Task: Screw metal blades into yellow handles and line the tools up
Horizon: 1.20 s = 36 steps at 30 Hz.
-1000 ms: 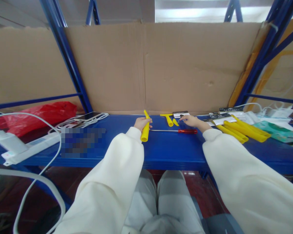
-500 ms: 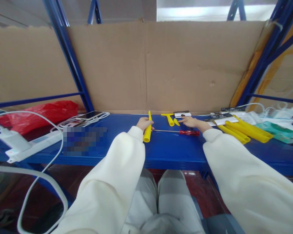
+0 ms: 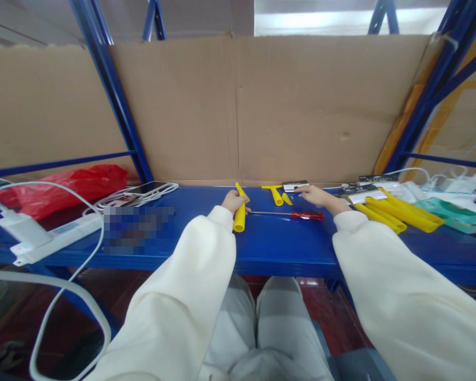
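My left hand (image 3: 233, 202) is closed around a yellow hollow handle (image 3: 240, 218), its open end toward me. A flat yellow piece (image 3: 241, 191) slants across the handle's far end; whether the two are joined I cannot tell. Further right, my right hand (image 3: 314, 196) reaches out with its index finger extended at a black-and-white card packet (image 3: 295, 186). Beside its fingertips lie tiny bits too small to name. Between my hands are a yellow T-shaped piece (image 3: 276, 196), a pointed yellow piece (image 3: 286, 199) and a screwdriver (image 3: 307, 216) with a red handle.
Several yellow tubes (image 3: 406, 209) and a green packet (image 3: 454, 214) lie at the right. At the left are a red plastic bag (image 3: 71, 188), a phone (image 3: 148, 187), cables and a white power strip (image 3: 59, 238). A cardboard wall (image 3: 301, 111) closes the back.
My right hand has shifted slightly right and away from the pointed yellow piece, uncovering tiny bits. The flat piece at the left handle's far end now leans left instead of standing straight.
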Available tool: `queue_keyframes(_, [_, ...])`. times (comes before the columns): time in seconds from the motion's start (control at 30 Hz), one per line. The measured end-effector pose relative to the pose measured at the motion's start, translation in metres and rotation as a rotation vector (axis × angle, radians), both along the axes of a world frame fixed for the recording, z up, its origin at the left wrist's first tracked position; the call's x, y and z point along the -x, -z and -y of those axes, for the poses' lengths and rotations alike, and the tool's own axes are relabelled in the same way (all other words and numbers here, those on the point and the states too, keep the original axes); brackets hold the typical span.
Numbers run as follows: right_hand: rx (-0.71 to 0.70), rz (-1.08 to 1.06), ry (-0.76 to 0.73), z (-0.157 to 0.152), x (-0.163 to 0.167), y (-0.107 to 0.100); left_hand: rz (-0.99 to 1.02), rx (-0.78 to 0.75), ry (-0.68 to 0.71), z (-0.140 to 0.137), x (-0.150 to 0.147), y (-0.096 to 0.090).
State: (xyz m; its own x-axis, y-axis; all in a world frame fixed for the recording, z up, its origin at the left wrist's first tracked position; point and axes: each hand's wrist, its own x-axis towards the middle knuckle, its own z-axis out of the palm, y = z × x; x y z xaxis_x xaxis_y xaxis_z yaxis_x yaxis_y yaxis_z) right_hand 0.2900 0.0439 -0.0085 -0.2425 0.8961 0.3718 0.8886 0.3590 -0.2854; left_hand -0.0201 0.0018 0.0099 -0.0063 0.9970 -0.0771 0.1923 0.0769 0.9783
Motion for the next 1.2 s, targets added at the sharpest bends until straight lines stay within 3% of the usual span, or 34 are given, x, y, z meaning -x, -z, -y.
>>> queue_keyframes(0.2, [0.285, -0.016, -0.090, 0.047, 0.011, -0.025, -0.084, -0.024, -0.023, -0.010, 0.003, 0.007])
queue_keyframes(0.4, [0.368, 0.019, -0.158, 0.051, 0.025, -0.015, -0.088, -0.014, -0.087, -0.013, 0.005, 0.009])
queue_keyframes(0.63, [0.256, 0.035, -0.112, 0.049, 0.030, -0.004, -0.110, -0.030, -0.132, -0.016, 0.006, 0.010])
queue_keyframes(0.9, [-0.044, -0.082, -0.042, 0.052, 0.021, -0.006, -0.130, -0.079, -0.055, -0.012, 0.008, 0.010])
queue_keyframes(1.2, [-0.062, -0.142, -0.043, 0.052, 0.025, -0.006, -0.219, -0.165, 0.070, -0.012, 0.005, 0.013])
